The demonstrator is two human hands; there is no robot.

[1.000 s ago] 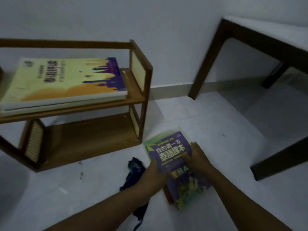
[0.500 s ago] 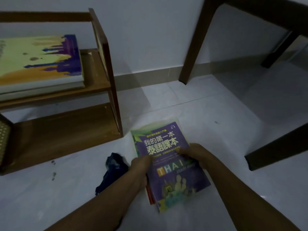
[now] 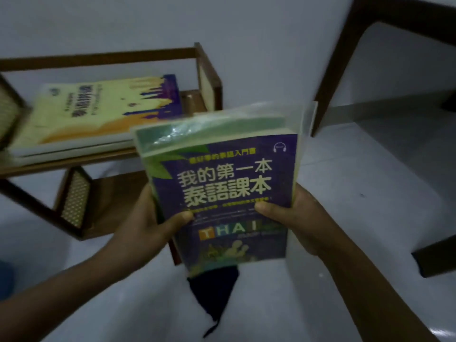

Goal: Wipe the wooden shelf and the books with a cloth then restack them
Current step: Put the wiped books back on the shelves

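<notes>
A purple and green Thai book [image 3: 222,183] in a clear plastic cover is raised off the floor in front of me. My left hand [image 3: 150,223] grips its left edge, thumb on the cover. My right hand [image 3: 296,218] grips its right edge, thumb on the cover too. A reddish second book edge shows under it at the lower left. The dark blue cloth [image 3: 214,292] lies on the floor below the book, partly hidden. The wooden shelf [image 3: 138,55] stands at the left with a yellow and purple book [image 3: 103,112] flat on its upper board.
A dark wooden table leg [image 3: 330,77] stands at the right against the white wall, and another dark leg [image 3: 434,257] sits at the far right. The shelf's lower board [image 3: 118,191] holds nothing. White tiled floor spreads to the right.
Both hands have lifted the purple book from the floor up toward the shelf. The cloth stayed on the floor and now shows below the book.
</notes>
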